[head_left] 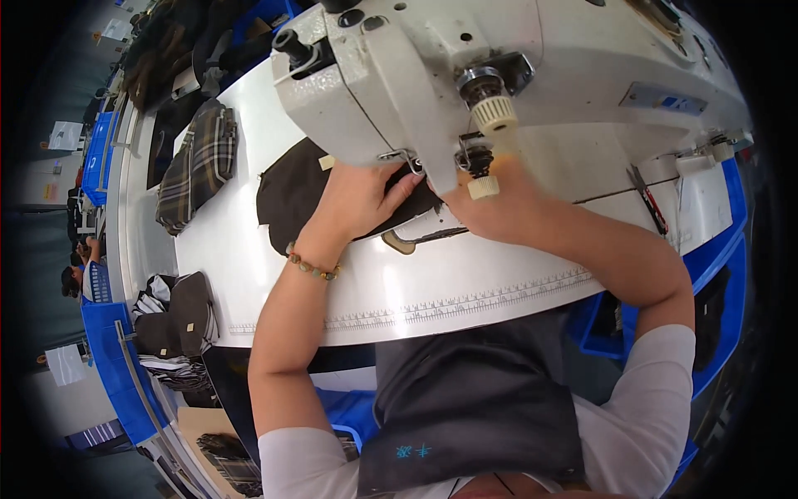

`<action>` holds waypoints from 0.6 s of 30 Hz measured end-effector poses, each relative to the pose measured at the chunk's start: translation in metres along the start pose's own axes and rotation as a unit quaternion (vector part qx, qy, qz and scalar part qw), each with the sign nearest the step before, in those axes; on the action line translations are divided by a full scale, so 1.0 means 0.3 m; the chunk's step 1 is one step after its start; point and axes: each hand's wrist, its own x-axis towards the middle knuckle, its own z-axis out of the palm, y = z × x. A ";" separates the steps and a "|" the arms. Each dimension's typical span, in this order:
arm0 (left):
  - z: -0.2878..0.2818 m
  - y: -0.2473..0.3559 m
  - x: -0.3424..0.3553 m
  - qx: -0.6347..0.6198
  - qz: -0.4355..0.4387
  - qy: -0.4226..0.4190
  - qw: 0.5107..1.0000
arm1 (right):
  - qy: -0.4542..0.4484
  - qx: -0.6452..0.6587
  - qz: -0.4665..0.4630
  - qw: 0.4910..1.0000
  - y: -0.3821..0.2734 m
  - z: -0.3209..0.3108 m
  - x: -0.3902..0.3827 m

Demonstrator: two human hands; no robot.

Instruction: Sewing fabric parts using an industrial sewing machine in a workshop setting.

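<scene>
A white sewing machine (399,91) stands over a piece of dark brown fabric (291,191) that carries a small cream tag (326,162). My left hand (353,200) rests on this fabric, closed on it close to the presser foot, thumb and forefinger drawn together. Its other fingers are hidden under the machine head. From the other side my right hand (495,208) reaches in beside the needle area. The tension knobs and machine head cover its fingers, so I cannot see their grip. A tan-edged opening (399,243) shows in the tabletop near the fabric.
Folded plaid fabric (199,166) lies on the table's left. Brown and striped pieces (179,316) are stacked beyond the left edge. Red-handled thread snips (651,202) lie at right. A printed ruler (457,306) follows the front edge; blue bins (719,308) stand below right. Another person (87,279) is far left.
</scene>
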 end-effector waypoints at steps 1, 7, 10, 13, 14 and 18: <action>-0.005 0.003 -0.003 0.009 0.004 0.015 1.000 | -0.018 0.013 -0.010 1.000 0.009 -0.002 -0.001; -0.008 0.075 -0.067 -0.025 0.121 0.046 0.991 | -0.024 0.147 0.060 0.987 -0.013 -0.087 -0.001; -0.027 0.093 -0.091 -0.015 0.075 0.005 0.997 | -0.032 0.143 0.035 0.989 -0.024 -0.109 -0.001; -0.035 0.073 -0.098 -0.013 0.068 -0.009 0.998 | -0.033 0.150 0.021 0.988 -0.033 -0.117 -0.007; -0.035 0.062 -0.097 -0.016 0.077 -0.006 0.997 | -0.042 0.156 0.019 0.987 -0.034 -0.118 -0.008; -0.032 0.040 -0.097 -0.025 0.088 -0.011 0.996 | -0.045 0.153 0.016 0.987 -0.045 -0.126 -0.004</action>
